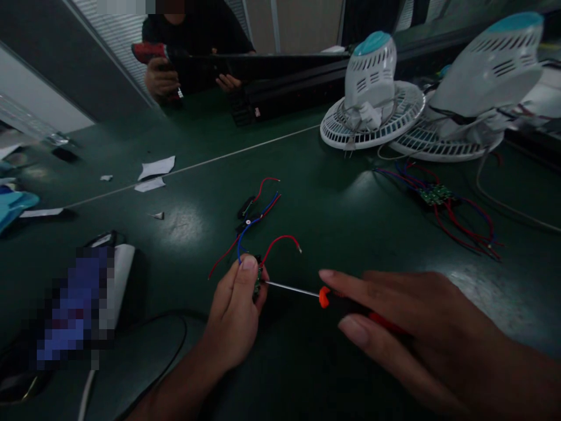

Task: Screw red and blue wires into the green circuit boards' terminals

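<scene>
My left hand (236, 310) pinches a small green circuit board (258, 280) between thumb and fingers, and much of the board is hidden by them. Red and blue wires (280, 238) run out from its top. A screwdriver (324, 297) with a thin metal shaft, an orange collar and a black and red handle lies in my right hand (394, 316), index finger and thumb along either side of the handle. Its tip meets the board's right side. Just beyond my left hand, more small black-cased parts (248, 207) with red and blue wires lie on the table.
Two white fan heads (372, 117) rest face down at the back right of the green table (210, 193). Wired circuit boards (433, 194) lie in front of them. Paper scraps (156, 168) are at left. Across the table a person holds a red drill (151, 52) beside long black panels (289, 82).
</scene>
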`<move>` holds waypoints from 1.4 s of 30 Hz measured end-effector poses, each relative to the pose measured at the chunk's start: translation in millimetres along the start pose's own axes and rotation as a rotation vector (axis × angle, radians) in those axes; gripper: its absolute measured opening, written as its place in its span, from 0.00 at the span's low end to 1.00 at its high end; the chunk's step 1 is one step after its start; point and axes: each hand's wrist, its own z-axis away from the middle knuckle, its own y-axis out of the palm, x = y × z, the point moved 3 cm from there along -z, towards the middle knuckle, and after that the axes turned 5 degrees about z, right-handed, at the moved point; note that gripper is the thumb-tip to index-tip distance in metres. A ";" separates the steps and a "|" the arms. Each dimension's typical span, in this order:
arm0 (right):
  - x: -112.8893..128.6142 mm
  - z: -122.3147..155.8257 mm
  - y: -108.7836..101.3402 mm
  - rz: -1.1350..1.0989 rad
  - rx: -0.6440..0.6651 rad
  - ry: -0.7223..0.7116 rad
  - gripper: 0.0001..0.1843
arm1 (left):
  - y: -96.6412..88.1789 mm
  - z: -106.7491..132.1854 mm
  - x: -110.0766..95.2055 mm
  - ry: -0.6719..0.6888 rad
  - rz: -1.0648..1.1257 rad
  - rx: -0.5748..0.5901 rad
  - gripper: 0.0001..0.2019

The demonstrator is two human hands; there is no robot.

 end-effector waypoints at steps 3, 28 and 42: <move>1.1 1.3 -4.2 0.001 -0.016 0.113 0.22 | 1.8 0.7 0.9 0.000 -0.006 0.044 0.18; -17.0 -0.1 14.6 -0.665 0.230 0.803 0.25 | 1.9 1.5 -5.2 0.187 -0.185 0.117 0.20; -4.4 -7.1 0.8 -0.299 0.049 0.405 0.17 | 0.2 1.1 -1.3 0.154 -0.130 0.087 0.19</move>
